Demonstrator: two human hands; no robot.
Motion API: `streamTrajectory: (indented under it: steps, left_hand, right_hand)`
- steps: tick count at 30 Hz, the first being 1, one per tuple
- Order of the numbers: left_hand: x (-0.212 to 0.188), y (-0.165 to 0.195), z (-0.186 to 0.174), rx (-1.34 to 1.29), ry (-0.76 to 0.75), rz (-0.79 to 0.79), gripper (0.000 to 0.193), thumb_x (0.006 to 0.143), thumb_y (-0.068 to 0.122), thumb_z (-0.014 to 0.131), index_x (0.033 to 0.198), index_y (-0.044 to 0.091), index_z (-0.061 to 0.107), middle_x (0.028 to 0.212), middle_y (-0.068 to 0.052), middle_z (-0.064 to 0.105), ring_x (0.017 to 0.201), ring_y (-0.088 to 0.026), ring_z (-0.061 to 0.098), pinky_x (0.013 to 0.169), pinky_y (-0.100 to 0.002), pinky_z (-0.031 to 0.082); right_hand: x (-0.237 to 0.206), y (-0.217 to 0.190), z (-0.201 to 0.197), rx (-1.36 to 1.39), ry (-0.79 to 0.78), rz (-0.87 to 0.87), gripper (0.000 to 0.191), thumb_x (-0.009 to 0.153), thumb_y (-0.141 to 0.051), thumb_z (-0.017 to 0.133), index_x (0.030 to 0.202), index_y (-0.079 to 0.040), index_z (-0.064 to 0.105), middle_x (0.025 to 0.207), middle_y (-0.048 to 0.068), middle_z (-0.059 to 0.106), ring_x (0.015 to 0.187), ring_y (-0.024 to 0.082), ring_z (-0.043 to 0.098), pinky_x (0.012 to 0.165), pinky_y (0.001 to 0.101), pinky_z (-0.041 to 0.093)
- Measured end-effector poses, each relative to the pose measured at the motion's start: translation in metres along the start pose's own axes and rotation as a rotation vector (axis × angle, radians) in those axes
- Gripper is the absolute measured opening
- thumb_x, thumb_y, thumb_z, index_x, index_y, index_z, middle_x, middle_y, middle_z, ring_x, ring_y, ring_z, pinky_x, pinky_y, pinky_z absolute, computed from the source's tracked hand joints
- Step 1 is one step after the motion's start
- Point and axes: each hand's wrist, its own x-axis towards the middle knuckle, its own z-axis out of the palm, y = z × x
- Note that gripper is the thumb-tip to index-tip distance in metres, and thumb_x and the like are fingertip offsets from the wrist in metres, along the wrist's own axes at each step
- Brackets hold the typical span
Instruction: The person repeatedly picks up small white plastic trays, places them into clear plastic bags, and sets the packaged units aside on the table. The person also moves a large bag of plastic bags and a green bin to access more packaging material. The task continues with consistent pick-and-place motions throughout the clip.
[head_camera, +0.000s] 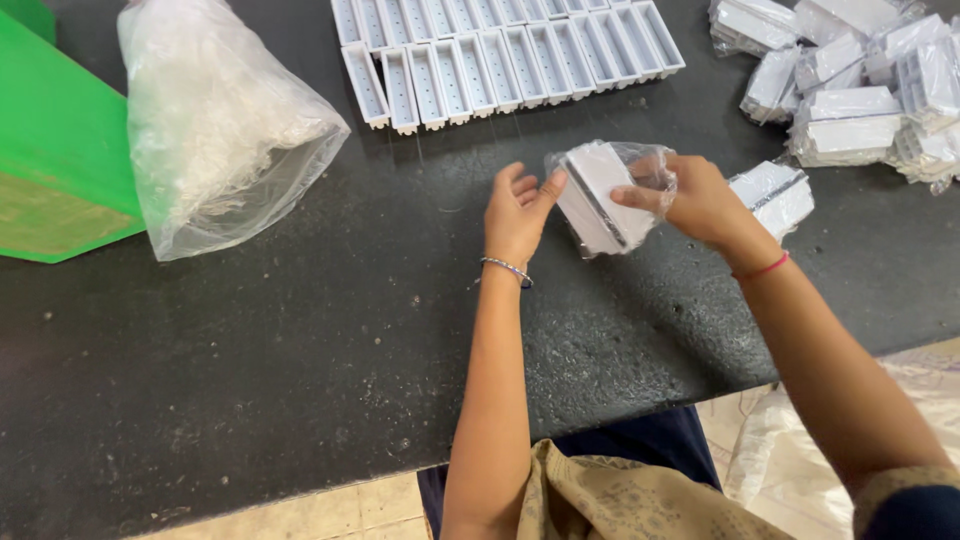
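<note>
Sitting left on the dark table (250, 350): green box (60, 150), clear plastic bag (215, 120). Left hand (518, 215) and right hand (695, 200) each grip the bagged white part (605, 195), held above the table centre. White trays (500, 55) behind, wrapped pieces (860, 90) right.

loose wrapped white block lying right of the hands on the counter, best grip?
Judging by its pose, take the wrapped block across its two long sides, near the middle, coming from above. It lies flat on the black counter with its top free, and its left end sits close to the right hand. The film wrap looks slippery, so pinch the rigid body, not loose film.
</note>
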Motion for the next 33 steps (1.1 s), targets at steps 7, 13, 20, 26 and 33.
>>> streamTrajectory:
  steps: [7, 13, 20, 26, 33]
  left_hand:
    - [-0.007, -0.006, 0.018, -0.374, -0.317, -0.265, 0.07, 0.08, 0.03, 0.081, 0.135, -0.003, 0.053, 0.114, -0.013, 0.07, 0.098, -0.021, 0.071, 0.079, -0.036, 0.06]
    - [0.003, -0.013, 0.02, -0.161, -0.207, 0.061, 0.052, 0.085, 0.016, 0.082, 0.129, -0.002, 0.062, 0.112, -0.01, 0.072, 0.096, -0.016, 0.068, 0.083, -0.03, 0.057]
    - [0.024, -0.024, -0.013, -0.33, 0.09, 0.045, 0.033, 0.102, 0.017, 0.064, 0.129, -0.001, 0.061, 0.115, -0.006, 0.07, 0.1, -0.013, 0.064, 0.09, -0.03, 0.054]
    - [0.027, -0.026, -0.022, -0.704, 0.133, -0.08, 0.036, 0.106, 0.022, 0.054, 0.133, -0.001, 0.06, 0.121, -0.007, 0.068, 0.108, -0.017, 0.065, 0.095, -0.034, 0.054]
    - [0.022, -0.024, -0.019, -0.912, 0.08, -0.132, 0.039, 0.108, 0.021, 0.049, 0.14, 0.0, 0.055, 0.132, -0.012, 0.064, 0.12, -0.023, 0.063, 0.104, -0.041, 0.054]
  right_hand:
    - [-0.011, 0.031, 0.013, 0.657, -0.07, 0.303, 0.043, 0.085, -0.026, 0.077, 0.118, 0.001, 0.071, 0.1, 0.006, 0.074, 0.087, 0.014, 0.071, 0.076, 0.0289, 0.057]
    - [-0.018, 0.053, 0.006, 0.655, 0.018, 0.182, 0.044, 0.088, -0.025, 0.078, 0.12, 0.004, 0.072, 0.1, 0.006, 0.075, 0.085, 0.012, 0.068, 0.077, 0.0261, 0.055]
    - [-0.034, 0.092, -0.023, 1.012, -0.016, 0.305, 0.047, 0.102, -0.034, 0.062, 0.131, 0.002, 0.065, 0.105, 0.005, 0.073, 0.084, 0.009, 0.067, 0.072, 0.025, 0.055]
    - [-0.053, 0.107, -0.008, 1.556, -0.269, 0.211, 0.051, 0.11, -0.026, 0.051, 0.15, 0.006, 0.047, 0.12, 0.01, 0.067, 0.094, 0.014, 0.066, 0.078, 0.0257, 0.056]
    - [-0.06, 0.106, 0.002, 1.726, -0.289, 0.236, 0.051, 0.111, -0.018, 0.046, 0.151, 0.012, 0.04, 0.117, 0.013, 0.065, 0.086, 0.013, 0.061, 0.073, 0.0241, 0.055]
